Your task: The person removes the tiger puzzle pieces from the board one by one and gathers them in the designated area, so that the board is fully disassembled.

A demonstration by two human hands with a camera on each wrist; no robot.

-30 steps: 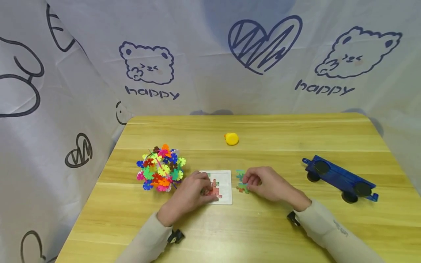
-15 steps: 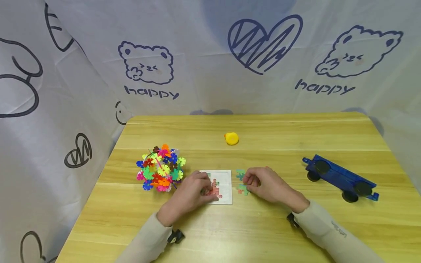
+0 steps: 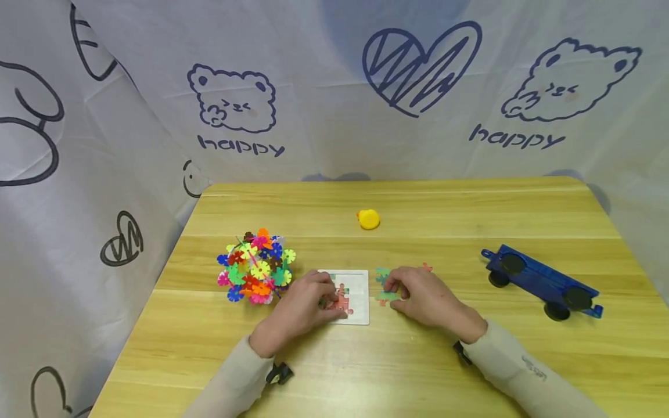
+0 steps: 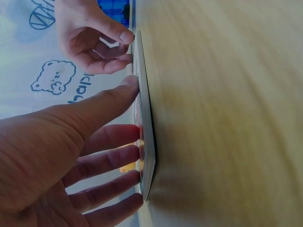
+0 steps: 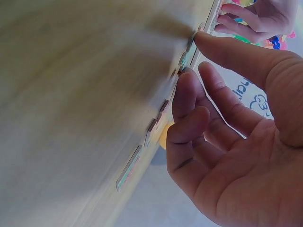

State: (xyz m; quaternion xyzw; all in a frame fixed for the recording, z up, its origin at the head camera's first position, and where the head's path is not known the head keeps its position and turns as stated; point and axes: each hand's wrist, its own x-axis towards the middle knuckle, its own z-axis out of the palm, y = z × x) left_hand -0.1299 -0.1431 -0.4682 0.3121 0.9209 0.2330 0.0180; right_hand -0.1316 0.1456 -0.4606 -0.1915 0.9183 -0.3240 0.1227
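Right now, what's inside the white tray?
Red and green puzzle pieces; its right side shows bare white. The left hand hides most of its left, so I can't see there.

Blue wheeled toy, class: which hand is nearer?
Right. The right hand is at puzzle pieces, left of the blue wheeled toy; the left hand is farther left, at the puzzle board.

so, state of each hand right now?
Left hand: open, fingers resting on the puzzle board.
Right hand: fingers curled at a loose piece; can't tell if it's gripped.
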